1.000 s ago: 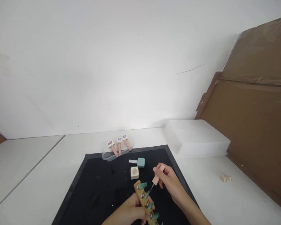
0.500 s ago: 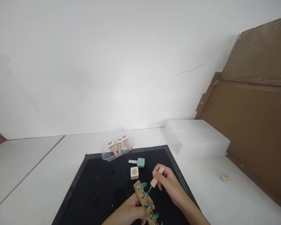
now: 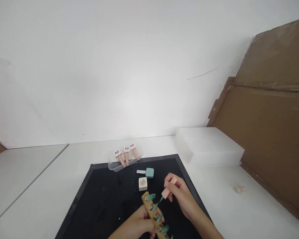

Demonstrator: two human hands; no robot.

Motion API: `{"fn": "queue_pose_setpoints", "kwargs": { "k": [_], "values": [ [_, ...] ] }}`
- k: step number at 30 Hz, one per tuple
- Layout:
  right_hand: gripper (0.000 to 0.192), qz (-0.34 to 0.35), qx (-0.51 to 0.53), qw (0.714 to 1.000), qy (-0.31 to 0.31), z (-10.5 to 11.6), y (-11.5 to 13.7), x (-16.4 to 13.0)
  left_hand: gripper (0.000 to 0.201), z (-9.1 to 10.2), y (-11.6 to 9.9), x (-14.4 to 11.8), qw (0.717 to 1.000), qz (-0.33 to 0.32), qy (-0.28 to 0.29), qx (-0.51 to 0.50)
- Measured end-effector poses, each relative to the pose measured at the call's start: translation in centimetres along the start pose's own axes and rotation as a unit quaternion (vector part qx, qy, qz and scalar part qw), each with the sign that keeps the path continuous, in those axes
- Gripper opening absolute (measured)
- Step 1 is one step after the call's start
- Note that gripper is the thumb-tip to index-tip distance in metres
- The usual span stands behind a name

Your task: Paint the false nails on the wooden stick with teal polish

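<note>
Nail-tip holder (image 3: 154, 214), the wooden strip w/ metal studs and teal false nails (image 3: 151, 197) clipped along it, sits low in view over the black mat (image 3: 102, 199), tilted so its far end points away from me. My left hand (image 3: 137, 225) is wrapped around its near half, fingers clenched on the wood. My right hand (image 3: 180, 194) pinches the pink polish-brush cap (image 3: 168, 189) between thumb and fingertips, grasping it firmly; brush stem (image 3: 158, 202) angles down-left, tip at or just beside the second nail from the far end. Can't tell if bristles are actually touching.

Step, as I judge it: painting the tips one by one, approx. at the second from the far end. Next stroke probably needs the holder kept steady in my left hand and a light drag of the brush along the nail, w/o flooding the stud below.

Beyond the holder on the mat: teal polish bottle (image 3: 146, 172) lying on its side, just beside a small cream square block (image 3: 143, 183). At the mat's far edge, a clear tray (image 3: 114, 166) w/ three pink sticks (image 3: 126, 155). White plastic box (image 3: 209, 146) to the right on the table (image 3: 40, 186), cardboard sheets (image 3: 271, 132) leaning behind it.
</note>
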State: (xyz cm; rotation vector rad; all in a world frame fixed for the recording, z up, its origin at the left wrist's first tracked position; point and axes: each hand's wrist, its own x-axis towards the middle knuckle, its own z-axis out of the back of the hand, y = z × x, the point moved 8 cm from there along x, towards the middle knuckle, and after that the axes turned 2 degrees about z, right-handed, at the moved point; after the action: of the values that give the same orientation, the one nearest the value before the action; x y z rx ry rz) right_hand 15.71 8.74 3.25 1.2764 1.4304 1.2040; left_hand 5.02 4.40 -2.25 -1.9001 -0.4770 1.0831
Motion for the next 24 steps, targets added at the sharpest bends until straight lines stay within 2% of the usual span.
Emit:
{"fn": "queue_pose_setpoints", "kwargs": {
  "k": [5, 15, 24],
  "values": [
    [0.017, -0.001, -0.005, 1.0, 0.021, -0.3, -0.3, 0.0, 0.03, -0.1, 0.0, 0.0, 1.0, 0.0, 0.005, -0.001],
    [0.014, 0.001, -0.026, 0.999, -0.04, 0.9, -0.7, 0.4, 0.03, -0.1, 0.0, -0.1, 1.0, 0.0, 0.004, -0.003],
    [0.019, -0.001, -0.017, 0.999, -0.05, 1.2, -1.0, 0.4, 0.031, 0.5, 0.5, 0.2, 1.0, -0.012, -0.006, -0.027]
  ]
}}
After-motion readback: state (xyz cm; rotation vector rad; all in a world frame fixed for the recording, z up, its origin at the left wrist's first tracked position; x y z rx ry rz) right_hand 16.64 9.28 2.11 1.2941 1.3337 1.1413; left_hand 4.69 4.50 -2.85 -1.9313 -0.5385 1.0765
